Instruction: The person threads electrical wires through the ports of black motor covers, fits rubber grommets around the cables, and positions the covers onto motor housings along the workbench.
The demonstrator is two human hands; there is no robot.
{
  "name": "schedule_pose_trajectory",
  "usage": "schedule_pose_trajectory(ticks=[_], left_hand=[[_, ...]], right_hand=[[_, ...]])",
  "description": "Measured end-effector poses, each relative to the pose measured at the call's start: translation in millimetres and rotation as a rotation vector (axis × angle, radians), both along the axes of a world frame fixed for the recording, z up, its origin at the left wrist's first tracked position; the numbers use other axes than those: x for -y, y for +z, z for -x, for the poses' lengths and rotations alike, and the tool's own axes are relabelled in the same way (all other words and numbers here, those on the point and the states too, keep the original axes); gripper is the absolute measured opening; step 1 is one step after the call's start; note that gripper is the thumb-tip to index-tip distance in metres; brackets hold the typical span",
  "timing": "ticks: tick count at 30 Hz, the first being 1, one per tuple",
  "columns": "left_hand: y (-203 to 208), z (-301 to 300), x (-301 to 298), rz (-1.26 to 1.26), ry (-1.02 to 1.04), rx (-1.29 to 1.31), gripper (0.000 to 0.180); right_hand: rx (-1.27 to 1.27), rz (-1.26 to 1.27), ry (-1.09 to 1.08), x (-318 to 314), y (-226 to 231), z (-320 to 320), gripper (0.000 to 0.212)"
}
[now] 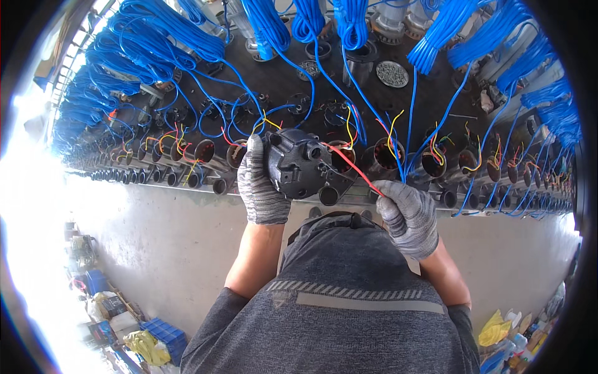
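Observation:
A black round end cover (298, 163) with molded bosses and holes rests in my left hand (258, 190), whose gloved fingers wrap its left side above the bench edge. From its upper right side a red wire (354, 165) runs down to my right hand (411, 218). That hand, in a grey knit glove too, is closed, with the wire's end between thumb and fingers. Just beyond the cover lie open metal motor cylinders (385, 156) with red, yellow and blue leads sticking out. Part of the nearest cylinders is hidden behind the cover.
Coiled blue cables (265, 25) hang or lie along the far side of the dark bench (448, 93). A round dish of small screws (392, 73) stands among them. Rows of cylinders line the near edge. On the floor behind are a blue crate (165, 336) and a yellow bag (495, 328).

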State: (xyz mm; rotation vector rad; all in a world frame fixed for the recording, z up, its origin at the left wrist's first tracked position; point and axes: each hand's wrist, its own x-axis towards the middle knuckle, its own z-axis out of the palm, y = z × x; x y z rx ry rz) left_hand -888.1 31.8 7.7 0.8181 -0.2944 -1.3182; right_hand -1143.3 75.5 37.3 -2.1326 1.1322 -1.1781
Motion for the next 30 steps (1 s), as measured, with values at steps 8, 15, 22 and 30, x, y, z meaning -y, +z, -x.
schedule_pose_trajectory(ticks=[8,15,22,30], left_hand=[[17,7,-7,0.049,-0.065,0.0,0.044],[2,1,-6,0.048,0.04,0.143,0.042],[10,5,-18,0.097,0.102,0.484,0.036],[18,22,-31,0.098,0.118,0.863,0.035]], right_hand=[[-0.111,0.003,0.046,1,1,-7,0.019],[-0.12,0.053,0.019,-2,3,-9,0.016],[-0.207,0.123,-0.011,-3,13,-6,0.014],[-0.332,-0.092,0.08,12,15,-21,0.022]])
